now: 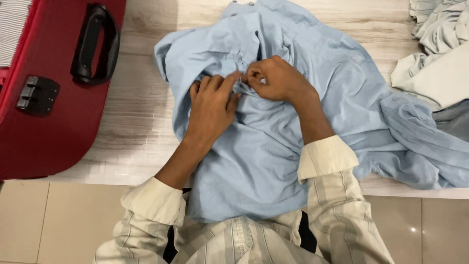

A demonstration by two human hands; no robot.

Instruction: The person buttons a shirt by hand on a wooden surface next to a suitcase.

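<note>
cream shirt with faint grey stripes, buttoned front placket, long sleeves with cuffs folded back, bare forearms

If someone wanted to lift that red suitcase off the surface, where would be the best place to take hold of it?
Probably by the black handle on the red suitcase. It arches clear of the shell, leaving a gap for the fingers to curl under. Come from above and from the right, the open side next to the light blue shirt; the case's left side runs out of view.
</note>
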